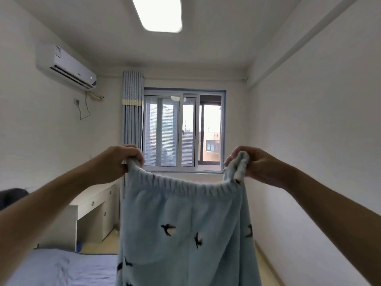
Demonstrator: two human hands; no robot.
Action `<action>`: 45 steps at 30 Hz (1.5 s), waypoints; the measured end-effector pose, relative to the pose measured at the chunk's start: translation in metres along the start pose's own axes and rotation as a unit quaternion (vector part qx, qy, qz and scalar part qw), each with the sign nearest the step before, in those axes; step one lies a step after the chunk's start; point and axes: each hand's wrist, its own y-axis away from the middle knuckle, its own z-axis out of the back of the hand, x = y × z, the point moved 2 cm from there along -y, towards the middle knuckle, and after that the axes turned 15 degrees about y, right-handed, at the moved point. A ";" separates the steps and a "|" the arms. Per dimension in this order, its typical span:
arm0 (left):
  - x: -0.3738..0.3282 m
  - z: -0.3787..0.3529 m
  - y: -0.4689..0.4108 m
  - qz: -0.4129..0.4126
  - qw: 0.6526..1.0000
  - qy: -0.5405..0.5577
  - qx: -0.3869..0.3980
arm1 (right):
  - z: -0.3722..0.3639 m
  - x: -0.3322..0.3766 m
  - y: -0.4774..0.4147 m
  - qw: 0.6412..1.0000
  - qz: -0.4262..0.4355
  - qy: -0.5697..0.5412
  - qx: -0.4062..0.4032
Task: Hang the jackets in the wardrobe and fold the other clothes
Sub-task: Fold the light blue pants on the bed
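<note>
A pair of light blue fleece trousers (185, 230) with small dark bird prints hangs in front of me, held up by its ribbed elastic waistband. My left hand (117, 162) grips the waistband's left end. My right hand (253, 164) grips the bunched right end. The waistband sags between the two hands, and the legs drop below the frame's bottom edge. Both arms are stretched out at about chest height.
A bed with a blue sheet (57, 267) lies at the lower left. Beyond it a white desk with drawers (92, 211) stands against the left wall. A window (183, 131) and blue curtain (133, 112) are straight ahead. A white wall runs along the right.
</note>
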 end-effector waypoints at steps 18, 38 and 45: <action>-0.085 -0.053 0.003 -0.079 0.990 0.092 -0.077 | -0.114 -0.014 -0.021 0.997 0.043 -0.068 -0.023; -0.097 -0.125 0.068 -0.036 0.955 -0.202 0.215 | -0.124 -0.012 0.023 0.992 0.079 -0.055 -0.082; -0.102 -0.153 0.070 -0.112 0.968 -0.121 0.190 | -0.115 -0.016 0.051 0.992 0.023 -0.041 -0.117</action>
